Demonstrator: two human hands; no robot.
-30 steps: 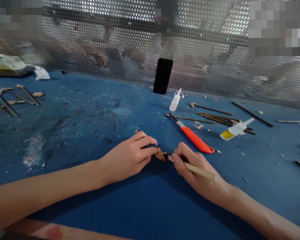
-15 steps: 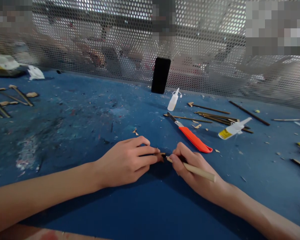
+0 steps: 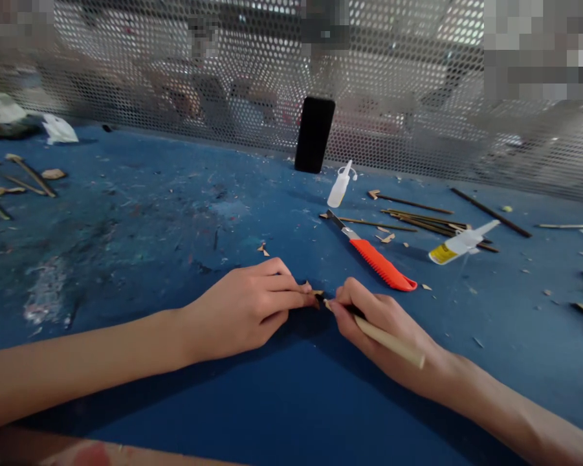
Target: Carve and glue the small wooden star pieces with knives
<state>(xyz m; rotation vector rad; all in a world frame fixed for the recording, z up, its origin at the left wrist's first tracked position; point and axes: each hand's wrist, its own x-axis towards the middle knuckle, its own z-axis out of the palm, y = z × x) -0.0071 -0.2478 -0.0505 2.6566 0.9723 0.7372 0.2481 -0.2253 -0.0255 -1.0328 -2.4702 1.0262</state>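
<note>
My right hand [image 3: 376,323] is closed around a brush [image 3: 393,342] with a pale wooden handle, held like a pen. Its dark tip points left, at a small brown, partly black piece of wood [image 3: 315,293]. That piece is pinched in the fingertips of my left hand [image 3: 250,309], which mostly cover it. The brush tip is at the piece or very close to it; contact is hard to make out. Beyond my right hand lies a utility knife [image 3: 383,264] with an orange-red handle and its blade out.
A phone [image 3: 314,134] leans against the perforated metal screen [image 3: 252,97]. One small glue bottle [image 3: 340,186] stands upright; another bottle [image 3: 459,244] lies tilted on dark sticks [image 3: 427,223]. More sticks [image 3: 29,175] lie at the left. Wood chips [image 3: 263,248] dot the blue table [image 3: 252,414].
The view has shifted slightly, so the far objects sit a little higher. My left fingers have drawn closer together on the wood piece. The brush stays beside it.
</note>
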